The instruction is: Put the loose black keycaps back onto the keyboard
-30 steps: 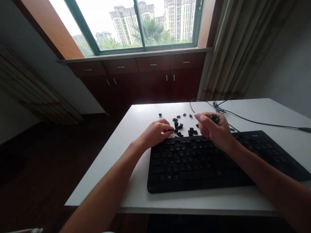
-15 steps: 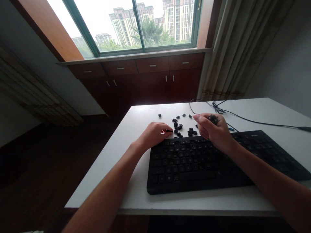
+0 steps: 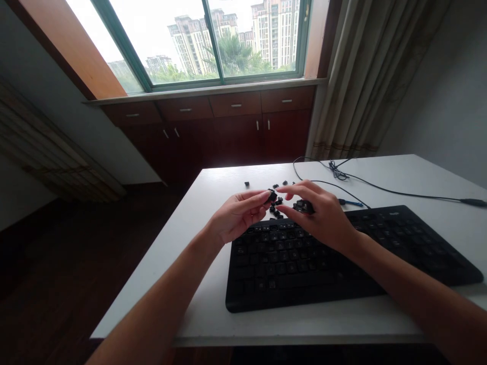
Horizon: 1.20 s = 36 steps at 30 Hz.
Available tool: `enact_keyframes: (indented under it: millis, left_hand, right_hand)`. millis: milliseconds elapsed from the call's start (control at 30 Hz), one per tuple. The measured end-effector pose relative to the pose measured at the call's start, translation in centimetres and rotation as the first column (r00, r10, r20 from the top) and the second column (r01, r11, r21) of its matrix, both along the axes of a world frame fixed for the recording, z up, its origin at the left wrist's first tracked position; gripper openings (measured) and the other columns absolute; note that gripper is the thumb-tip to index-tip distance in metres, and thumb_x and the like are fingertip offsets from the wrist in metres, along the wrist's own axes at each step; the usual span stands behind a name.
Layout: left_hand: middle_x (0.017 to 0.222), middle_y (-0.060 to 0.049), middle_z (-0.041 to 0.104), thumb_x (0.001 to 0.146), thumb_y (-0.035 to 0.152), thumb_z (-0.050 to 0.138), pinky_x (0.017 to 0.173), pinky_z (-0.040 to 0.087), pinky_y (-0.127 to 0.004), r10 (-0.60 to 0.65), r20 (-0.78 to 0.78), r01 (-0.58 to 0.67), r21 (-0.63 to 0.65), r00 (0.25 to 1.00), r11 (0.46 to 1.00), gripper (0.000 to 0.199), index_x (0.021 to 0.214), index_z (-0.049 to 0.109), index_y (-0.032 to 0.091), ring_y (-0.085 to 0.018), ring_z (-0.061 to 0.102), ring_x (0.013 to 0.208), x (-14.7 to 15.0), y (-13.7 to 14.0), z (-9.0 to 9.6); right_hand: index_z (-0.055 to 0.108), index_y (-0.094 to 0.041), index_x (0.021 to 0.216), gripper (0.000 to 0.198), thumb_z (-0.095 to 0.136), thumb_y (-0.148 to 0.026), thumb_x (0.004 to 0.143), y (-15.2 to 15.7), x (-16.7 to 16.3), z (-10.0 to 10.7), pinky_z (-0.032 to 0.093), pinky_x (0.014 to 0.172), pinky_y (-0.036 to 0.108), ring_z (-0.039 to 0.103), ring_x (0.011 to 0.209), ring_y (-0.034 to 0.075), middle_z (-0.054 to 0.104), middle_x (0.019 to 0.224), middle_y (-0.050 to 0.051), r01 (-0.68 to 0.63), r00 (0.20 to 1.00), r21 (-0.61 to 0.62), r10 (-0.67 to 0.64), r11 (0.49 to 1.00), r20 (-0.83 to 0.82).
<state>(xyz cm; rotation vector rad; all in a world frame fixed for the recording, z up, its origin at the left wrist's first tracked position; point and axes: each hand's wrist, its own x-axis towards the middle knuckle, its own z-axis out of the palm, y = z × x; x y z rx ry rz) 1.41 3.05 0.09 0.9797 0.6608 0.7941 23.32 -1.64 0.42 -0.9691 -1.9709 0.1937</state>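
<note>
My left hand (image 3: 243, 213) pinches a small black keycap (image 3: 272, 195) between thumb and fingertips, raised just beyond the keyboard's back left edge. Facing it, my right hand (image 3: 321, 213) has its thumb and index finger spread either side of the keycap, a small gap away. A dark clump (image 3: 303, 206), which looks like keycaps, is tucked in the curl of that hand's other fingers. Below both hands lies a black keyboard (image 3: 297, 276). Loose black keycaps (image 3: 277, 213) are scattered behind it, partly hidden by my hands.
The white table (image 3: 201, 299) carries everything. A thin black cable (image 3: 399, 191) runs across its back right, with a tied bundle (image 3: 338, 172). A slim tool with a blue end (image 3: 352, 203) lies behind the keyboard. One lone keycap (image 3: 247, 183) sits farther back left.
My left hand has lifted the keycap from the table and brought it up. My right hand has moved left and down towards it, its thumb and index finger opening from a fist.
</note>
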Motion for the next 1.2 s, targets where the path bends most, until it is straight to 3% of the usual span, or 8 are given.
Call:
enact_keyframes:
  millis: [400, 567, 667, 767, 833, 933, 1000, 1200]
  left_hand:
    - [0.090, -0.004, 0.073, 0.085, 0.027, 0.076, 0.076, 0.054, -0.014, -0.022, -0.031, 0.024, 0.067, 0.999, 0.997, 0.021, 0.101, 0.077, 0.013, -0.006, 0.066, 0.079, 0.5, -0.7, -0.1]
    - [0.099, -0.005, 0.076, 0.084, 0.028, 0.077, 0.079, 0.053, -0.017, 0.068, -0.045, -0.060, 0.151, 0.997, 0.987, 0.020, 0.101, 0.077, 0.018, -0.008, 0.068, 0.084, 0.5, -0.5, -0.4]
    - [0.107, -0.007, 0.076, 0.086, 0.033, 0.074, 0.087, 0.055, -0.025, 0.168, -0.125, -0.123, 0.310, 0.978, 0.943, 0.025, 0.107, 0.075, 0.019, -0.014, 0.070, 0.093, 0.5, -0.4, -0.7]
    - [0.108, -0.009, 0.076, 0.088, 0.036, 0.071, 0.090, 0.057, -0.035, 0.352, -0.248, -0.117, 0.645, 0.903, 0.756, 0.028, 0.109, 0.074, 0.018, -0.021, 0.071, 0.098, 0.3, -0.3, -1.3]
    - [0.106, -0.008, 0.076, 0.090, 0.034, 0.068, 0.091, 0.057, -0.038, 0.498, -0.287, -0.007, 0.861, 0.818, 0.508, 0.023, 0.106, 0.075, 0.019, -0.022, 0.070, 0.098, 0.1, -0.1, -1.9]
    - [0.106, -0.004, 0.076, 0.094, 0.026, 0.063, 0.092, 0.056, -0.037, 0.600, -0.266, 0.193, 0.964, 0.754, 0.184, 0.016, 0.103, 0.075, 0.021, -0.020, 0.069, 0.099, -0.1, 0.1, -2.5]
    - [0.106, -0.004, 0.076, 0.095, 0.023, 0.061, 0.090, 0.056, -0.035, 0.597, -0.265, 0.261, 0.961, 0.757, 0.095, 0.017, 0.106, 0.074, 0.021, -0.018, 0.069, 0.099, -0.1, 0.1, -2.6]
    - [0.109, -0.005, 0.075, 0.096, 0.020, 0.059, 0.086, 0.057, -0.032, 0.460, -0.314, 0.375, 0.926, 0.831, -0.046, 0.018, 0.110, 0.071, 0.019, -0.017, 0.067, 0.095, 0.3, -0.7, -2.0]
  right_hand:
    - [0.069, -0.019, 0.114, 0.026, 0.068, -0.028, 0.090, -0.3, -0.3, -0.1, 0.054, 0.077, 0.029, 0.067, 0.083, 0.015, 0.069, 0.100, 0.006, 0.001, 1.000, 0.020, -0.001, 1.000, -0.023]
    - [0.071, -0.018, 0.111, 0.024, 0.068, -0.026, 0.089, -0.1, 0.0, 0.1, 0.054, 0.084, 0.030, 0.069, 0.091, 0.017, 0.072, 0.105, 0.007, 0.018, 1.000, 0.008, -0.018, 1.000, 0.004]
    - [0.072, -0.019, 0.111, 0.024, 0.067, -0.029, 0.090, 0.3, 0.7, 0.3, 0.054, 0.084, 0.031, 0.069, 0.089, 0.018, 0.072, 0.106, 0.006, -0.031, 0.996, -0.049, 0.035, 0.998, 0.084]
    - [0.071, -0.022, 0.114, 0.025, 0.063, -0.032, 0.092, 0.2, 1.8, 0.8, 0.054, 0.079, 0.031, 0.069, 0.085, 0.017, 0.071, 0.109, 0.004, -0.097, 0.962, -0.134, 0.127, 0.986, 0.242]
    - [0.070, -0.024, 0.118, 0.026, 0.061, -0.031, 0.094, -0.4, 2.5, 1.1, 0.054, 0.076, 0.031, 0.068, 0.083, 0.016, 0.070, 0.111, 0.004, -0.110, 0.935, -0.172, 0.161, 0.979, 0.317]
    - [0.069, -0.024, 0.118, 0.026, 0.061, -0.033, 0.094, -2.2, 3.4, 1.1, 0.054, 0.077, 0.030, 0.068, 0.084, 0.016, 0.069, 0.114, 0.004, -0.095, 0.911, -0.211, 0.171, 0.973, 0.376]
    - [0.069, -0.024, 0.116, 0.026, 0.061, -0.036, 0.094, -3.4, 3.8, 0.8, 0.054, 0.077, 0.030, 0.069, 0.084, 0.016, 0.069, 0.114, 0.004, -0.074, 0.893, -0.231, 0.167, 0.970, 0.418]
    - [0.068, -0.025, 0.119, 0.028, 0.059, -0.038, 0.095, -4.8, 4.4, -0.1, 0.054, 0.074, 0.031, 0.069, 0.079, 0.016, 0.068, 0.118, 0.004, 0.013, 0.840, -0.229, 0.114, 0.973, 0.531]
